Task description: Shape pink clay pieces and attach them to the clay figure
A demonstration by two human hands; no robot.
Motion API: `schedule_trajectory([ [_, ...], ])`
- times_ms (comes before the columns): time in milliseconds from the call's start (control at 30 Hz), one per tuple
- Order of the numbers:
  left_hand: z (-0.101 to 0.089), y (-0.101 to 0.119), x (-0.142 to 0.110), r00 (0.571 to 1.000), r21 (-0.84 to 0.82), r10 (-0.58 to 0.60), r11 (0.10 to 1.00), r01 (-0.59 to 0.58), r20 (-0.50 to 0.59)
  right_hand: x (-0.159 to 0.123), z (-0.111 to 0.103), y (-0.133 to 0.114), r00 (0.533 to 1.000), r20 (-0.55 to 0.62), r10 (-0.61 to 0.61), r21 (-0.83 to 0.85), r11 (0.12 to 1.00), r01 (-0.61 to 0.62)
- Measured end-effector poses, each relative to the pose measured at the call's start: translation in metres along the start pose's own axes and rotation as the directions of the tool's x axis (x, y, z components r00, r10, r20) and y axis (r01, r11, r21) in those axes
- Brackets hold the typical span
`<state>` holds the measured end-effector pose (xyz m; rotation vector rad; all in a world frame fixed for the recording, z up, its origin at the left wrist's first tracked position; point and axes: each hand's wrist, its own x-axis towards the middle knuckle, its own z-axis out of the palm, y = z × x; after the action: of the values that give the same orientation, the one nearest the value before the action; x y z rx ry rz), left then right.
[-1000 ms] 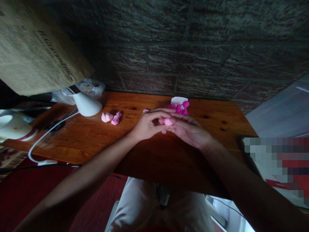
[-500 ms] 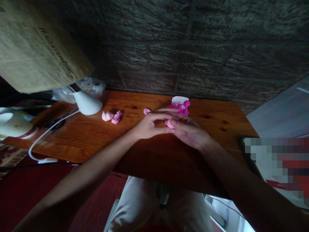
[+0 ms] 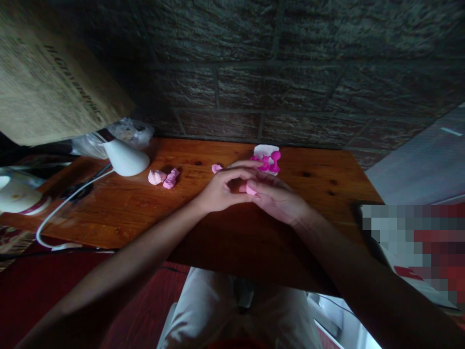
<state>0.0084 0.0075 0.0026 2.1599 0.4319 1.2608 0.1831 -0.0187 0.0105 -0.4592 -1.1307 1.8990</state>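
Note:
Between my two hands is a small lump of pink modelling clay point(image 3: 250, 188). My right hand point(image 3: 279, 198) pinches it between thumb and fingers. My left hand point(image 3: 221, 190) curls in from the other side, its thumb and fingertips pressed to the clay. Behind my fingers lies a white sheet point(image 3: 267, 148) with bright magenta pieces point(image 3: 275, 161) on it, partly hidden. A small pink clay bit point(image 3: 217, 168) rests just beyond my left hand. Farther left sit a pale pink lump point(image 3: 157, 177) and a pinker lump point(image 3: 171, 179), close together.
On the left of the wooden table point(image 3: 308, 189) stands a lamp with a white base point(image 3: 129, 160) and newsprint shade point(image 3: 61, 87). Its white cable point(image 3: 54, 215) droops over the front edge. Nearby are black scissors point(image 3: 78, 191), a white cup point(image 3: 22, 196) and a plastic bag point(image 3: 132, 132). A stone wall rises behind.
The whole view has shifted slightly, so things appear a little farther left. My hands keep the same hold, with the pink clay turned a little between my fingers.

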Motion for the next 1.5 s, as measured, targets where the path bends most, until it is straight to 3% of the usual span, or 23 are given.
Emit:
schedule_trajectory([
  [167,-0.0024,0.0000,-0.0005,0.999,-0.049,-0.034,0.998,0.032,-0.041,-0.0007,-0.0050,-0.0008,0.998,-0.036,0.047,0.004,0.999,-0.047],
  [367,-0.0042,-0.0016,-0.0006,0.999,-0.009,0.017,1.000,-0.017,0.027,0.0007,-0.0021,-0.0008,0.998,-0.069,0.013,0.014,1.000,-0.012],
  [567,-0.0047,-0.0007,-0.0001,1.000,-0.005,0.009,1.000,-0.009,-0.001,-0.0008,-0.0035,0.0021,0.995,-0.019,0.103,0.005,0.995,-0.103],
  [867,-0.0054,0.0028,0.0013,0.998,0.089,0.040,0.995,-0.045,0.052,0.0009,-0.0018,0.0008,0.997,-0.049,0.057,-0.001,0.998,-0.057],
  [1000,-0.0067,0.0027,0.0013,0.999,0.144,0.035,0.989,-0.035,0.004,0.0005,-0.0050,0.0007,0.991,-0.060,0.117,-0.007,0.993,-0.118],
  [1100,-0.0059,0.0027,0.0016,0.998,0.125,0.058,0.991,-0.056,-0.016,0.0002,-0.0052,0.0007,0.993,-0.074,0.094,-0.038,0.995,-0.097],
  [1300,-0.0026,0.0043,0.0034,0.989,0.179,0.127,0.974,-0.138,0.074,0.0004,-0.0035,0.0008,0.995,-0.093,0.042,-0.096,0.994,-0.051],
  [1500,-0.0066,0.0016,0.0015,0.998,0.110,0.027,0.994,-0.021,-0.051,-0.0019,-0.0087,-0.0034,0.988,-0.106,0.117,-0.029,0.992,-0.120],
])
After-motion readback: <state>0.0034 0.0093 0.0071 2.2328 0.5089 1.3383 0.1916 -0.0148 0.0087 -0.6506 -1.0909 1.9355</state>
